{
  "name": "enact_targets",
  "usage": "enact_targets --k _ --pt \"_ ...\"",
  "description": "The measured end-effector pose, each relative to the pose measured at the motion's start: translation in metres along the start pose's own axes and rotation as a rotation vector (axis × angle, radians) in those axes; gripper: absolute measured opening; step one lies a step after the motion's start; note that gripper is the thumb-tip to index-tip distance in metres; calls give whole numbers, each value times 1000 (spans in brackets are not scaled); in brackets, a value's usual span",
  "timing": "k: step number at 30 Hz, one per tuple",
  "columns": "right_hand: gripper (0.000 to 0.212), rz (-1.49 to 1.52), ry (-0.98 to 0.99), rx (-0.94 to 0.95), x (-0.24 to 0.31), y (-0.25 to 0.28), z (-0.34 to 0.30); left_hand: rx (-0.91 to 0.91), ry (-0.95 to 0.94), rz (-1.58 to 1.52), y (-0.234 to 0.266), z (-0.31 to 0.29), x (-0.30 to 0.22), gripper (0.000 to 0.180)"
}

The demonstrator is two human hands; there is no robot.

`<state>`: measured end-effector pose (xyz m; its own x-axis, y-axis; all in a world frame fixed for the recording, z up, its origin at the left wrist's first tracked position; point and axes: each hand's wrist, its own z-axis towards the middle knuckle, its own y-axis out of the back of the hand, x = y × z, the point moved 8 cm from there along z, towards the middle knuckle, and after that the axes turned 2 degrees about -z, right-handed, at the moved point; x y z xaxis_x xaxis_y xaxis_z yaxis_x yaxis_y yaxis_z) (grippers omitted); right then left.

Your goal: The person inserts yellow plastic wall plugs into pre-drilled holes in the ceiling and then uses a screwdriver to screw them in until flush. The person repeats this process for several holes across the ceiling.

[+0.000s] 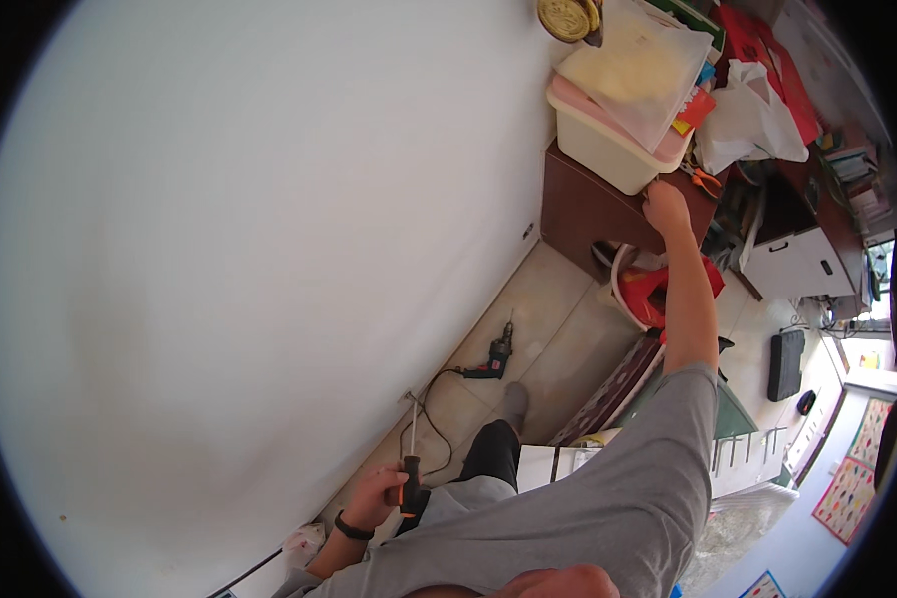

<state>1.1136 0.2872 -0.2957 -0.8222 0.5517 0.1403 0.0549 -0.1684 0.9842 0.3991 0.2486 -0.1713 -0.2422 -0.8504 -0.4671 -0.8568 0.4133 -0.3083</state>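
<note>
My left hand, with a black band at the wrist, grips a screwdriver by its black and orange handle, the shaft pointing up toward the wall's foot. My right arm is stretched far forward. At its end, my right hand is closed at the top of a brown cabinet, close to a cream storage box. What its fingers hold, if anything, is too small to make out. Just beyond lie pliers with orange handles.
On the tiled floor lies a corded power drill beside the white wall. A bin with a red bag stands below the cabinet. A white plastic bag sits beyond the box. Farther right is a black case.
</note>
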Motion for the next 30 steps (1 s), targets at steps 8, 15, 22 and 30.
enact_targets --k 8,15,22,30 --pt "5 1069 -156 -3 201 -13 -218 305 -130 -314 -1 -32 20 36" --pt "4 1773 30 719 492 150 -452 152 -830 406 40 -132 13 28" --pt "7 1347 503 747 616 242 -545 70 -983 233 122 -271 56 28" --pt "10 1176 909 488 851 378 -706 -333 -1319 83 307 -479 133 21"
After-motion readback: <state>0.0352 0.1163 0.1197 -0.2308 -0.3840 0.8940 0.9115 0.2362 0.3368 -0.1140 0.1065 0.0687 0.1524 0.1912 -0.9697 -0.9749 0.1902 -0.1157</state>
